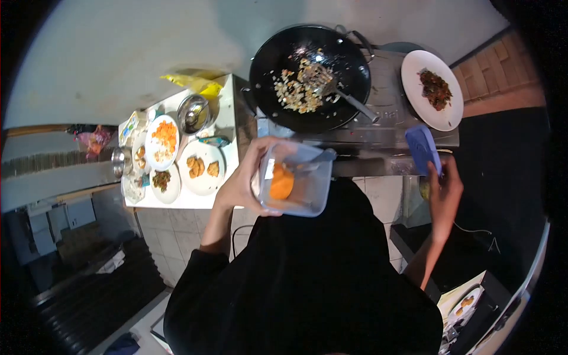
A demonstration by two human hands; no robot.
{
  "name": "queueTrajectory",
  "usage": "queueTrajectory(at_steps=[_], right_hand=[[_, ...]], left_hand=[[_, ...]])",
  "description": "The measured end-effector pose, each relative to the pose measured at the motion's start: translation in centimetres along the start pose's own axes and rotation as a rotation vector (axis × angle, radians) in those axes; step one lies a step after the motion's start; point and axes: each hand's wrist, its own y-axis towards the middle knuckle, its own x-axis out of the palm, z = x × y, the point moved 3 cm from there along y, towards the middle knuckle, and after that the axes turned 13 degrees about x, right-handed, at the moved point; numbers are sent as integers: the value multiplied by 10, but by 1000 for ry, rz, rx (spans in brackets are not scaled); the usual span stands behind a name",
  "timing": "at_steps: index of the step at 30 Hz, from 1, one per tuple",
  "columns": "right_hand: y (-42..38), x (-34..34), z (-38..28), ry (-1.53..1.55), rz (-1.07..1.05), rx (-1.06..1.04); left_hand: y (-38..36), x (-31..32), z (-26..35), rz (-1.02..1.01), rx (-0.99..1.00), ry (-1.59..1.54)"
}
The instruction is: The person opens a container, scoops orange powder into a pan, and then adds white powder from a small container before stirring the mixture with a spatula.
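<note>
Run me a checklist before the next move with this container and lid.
1. Plastic container secure: ok, the left grip holds it by its side.
2. Container uncovered: ok, the blue lid is off and apart from it.
3. Orange contents still inside: ok.
4. Right grip free: not ok, it holds the blue lid.
5. Slotted spatula lying in the wok: ok, handle across the rim.
6. Flame under the wok: cannot tell, hidden.

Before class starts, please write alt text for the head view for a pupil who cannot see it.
A person's left hand holds a clear container with something orange inside, the right hand a purple lid. Ahead, a black wok holds chopped food and a spatula.
</note>
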Motion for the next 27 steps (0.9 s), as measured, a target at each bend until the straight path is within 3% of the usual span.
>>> queueTrajectory(at_steps=[1, 3, 5, 10, 12, 14, 16, 19, 21, 22, 24, 27], right_hand=[[9, 22, 16, -126, -18, -1], [24, 78, 57, -244, 60, -211], [40, 124, 86, -422, -10, -192], [71, 168, 112, -571, -52, -177], [77, 174, 117, -574, 20, -235], [79, 170, 120, -523, -17, -239], [73, 158, 104, -471, -57, -248], [43, 116, 39, -380, 50, -294], [12, 77, -24, 119, -70, -99], [-2, 66, -46, 117, -76, -96], [-31, 45, -95, 206, 1, -591], [-50, 33, -152, 123, -231, -934]], left_hand=[[7, 2, 6, 18, 64, 29], [16, 3, 11, 43, 128, 23], [21, 6, 11, 52, 132, 44], [36, 11, 16, 168, 397, 183], [37, 12, 23, 224, 407, 224], [34, 9, 24, 242, 273, 366], [30, 8, 18, 272, 254, 365], [26, 7, 16, 325, 362, 329], [23, 8, 19, 351, 379, 351], [23, 7, 21, 367, 412, 371], [26, 6, 21, 370, 451, 358], [25, 6, 22, 317, 467, 422]])
